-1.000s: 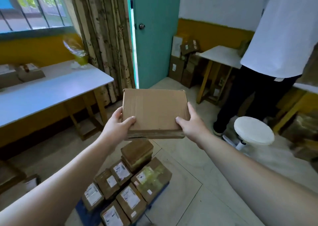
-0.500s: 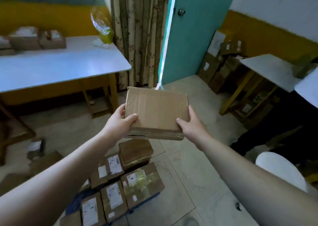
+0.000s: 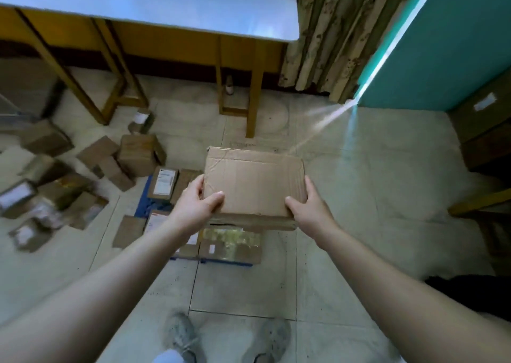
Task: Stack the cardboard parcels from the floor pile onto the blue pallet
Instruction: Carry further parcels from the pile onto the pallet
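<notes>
I hold a flat brown cardboard parcel (image 3: 254, 181) level in front of me, above the blue pallet (image 3: 143, 205). My left hand (image 3: 197, 200) grips its near left corner, thumb on top. My right hand (image 3: 309, 205) grips its near right corner the same way. The pallet lies on the floor, mostly covered by labelled parcels (image 3: 163, 182), one with yellowish tape (image 3: 231, 245) at its near right. The held parcel hides the pallet's middle. The floor pile (image 3: 52, 185) of loose parcels spreads to the left.
A white-topped wooden table (image 3: 154, 5) stands beyond the pallet, its leg (image 3: 253, 91) close behind. A curtain (image 3: 334, 36) and a teal door (image 3: 442, 44) are at the back right. Brown boxes (image 3: 484, 130) stand at the right. My shoes (image 3: 182, 337) are on the tiles below.
The view has tilted down and left, from the room and a person in white to the floor. The parcel has come lower over the pallet, still held by both hands.
</notes>
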A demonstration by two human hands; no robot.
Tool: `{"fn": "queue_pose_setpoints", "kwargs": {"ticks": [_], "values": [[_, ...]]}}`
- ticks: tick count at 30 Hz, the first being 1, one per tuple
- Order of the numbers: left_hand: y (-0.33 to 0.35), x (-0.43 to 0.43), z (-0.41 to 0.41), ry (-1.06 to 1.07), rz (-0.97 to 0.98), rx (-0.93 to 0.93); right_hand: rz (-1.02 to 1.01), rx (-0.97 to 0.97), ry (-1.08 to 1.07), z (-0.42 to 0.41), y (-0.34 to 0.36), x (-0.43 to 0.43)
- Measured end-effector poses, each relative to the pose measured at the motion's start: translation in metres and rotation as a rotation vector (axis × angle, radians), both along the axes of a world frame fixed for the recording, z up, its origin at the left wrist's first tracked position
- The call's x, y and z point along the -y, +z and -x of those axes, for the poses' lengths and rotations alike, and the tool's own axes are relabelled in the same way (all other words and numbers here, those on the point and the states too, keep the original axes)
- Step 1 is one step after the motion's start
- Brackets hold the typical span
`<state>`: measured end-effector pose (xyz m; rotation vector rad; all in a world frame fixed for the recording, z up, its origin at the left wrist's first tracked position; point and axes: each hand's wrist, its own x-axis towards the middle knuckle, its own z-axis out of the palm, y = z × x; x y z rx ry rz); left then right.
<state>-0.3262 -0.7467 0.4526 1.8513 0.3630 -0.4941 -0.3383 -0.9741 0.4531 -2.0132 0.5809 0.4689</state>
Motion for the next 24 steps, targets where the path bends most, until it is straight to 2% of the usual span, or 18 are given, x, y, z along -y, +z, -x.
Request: {"fn": "queue_pose_setpoints", "kwargs": {"ticks": [4,8,16,20,24], "values": [[-0.064,-0.005,0.010,0.021,-0.023,-0.132,-0.021,-0.082,0.008,0.012,-0.069,-0.004],[-0.156,-0.012,0.012,0.000,-0.026,-0.232,-0.013,-0.127,-0.013,0.020,-0.162,-0.013],[-0.351,-0.019,0.001,0.022,-0.122,-0.313,0.101,-0.158,0.017,0.020,-0.357,-0.032],[-0.404,-0.015,-0.003,0.041,-0.162,-0.298,0.109,-0.131,0.012,0.014,-0.413,-0.033],[-0.433,-0.015,-0.002,0.018,-0.203,-0.299,0.113,-0.150,0.032,0.018,-0.439,-0.038]]}}
